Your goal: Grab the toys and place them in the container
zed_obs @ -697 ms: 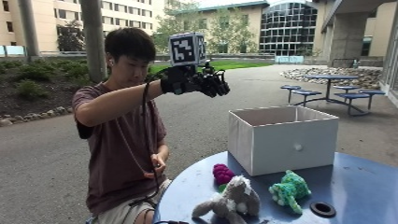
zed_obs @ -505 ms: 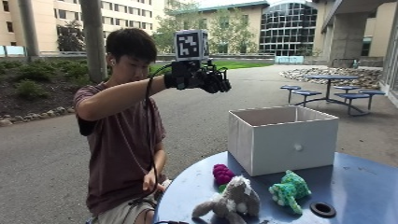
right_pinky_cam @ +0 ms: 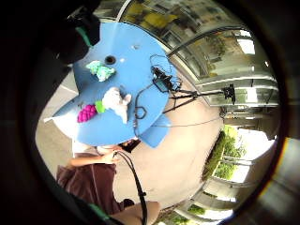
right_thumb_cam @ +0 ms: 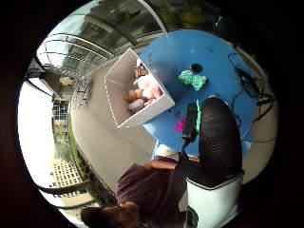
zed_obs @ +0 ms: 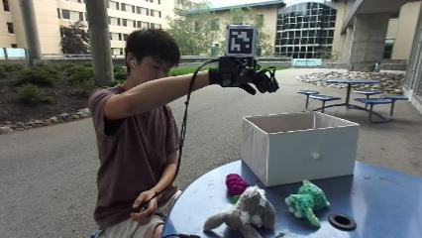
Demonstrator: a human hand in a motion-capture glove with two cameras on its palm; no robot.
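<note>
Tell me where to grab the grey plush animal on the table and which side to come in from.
Probably grip the grey plush animal across its rounded body, coming down from above. It slumps on the blue table near the edge, limbs splayed, with the purple grape toy just behind it and the green plush toy beside it, so a top approach avoids both. The gloved right hand is raised high, holding nothing.

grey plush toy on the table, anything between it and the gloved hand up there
Nothing visible. The gloved right hand is raised high above the white container, holding nothing. The grey plush toy lies on the blue table in front of the container, with only open air between them.
</note>
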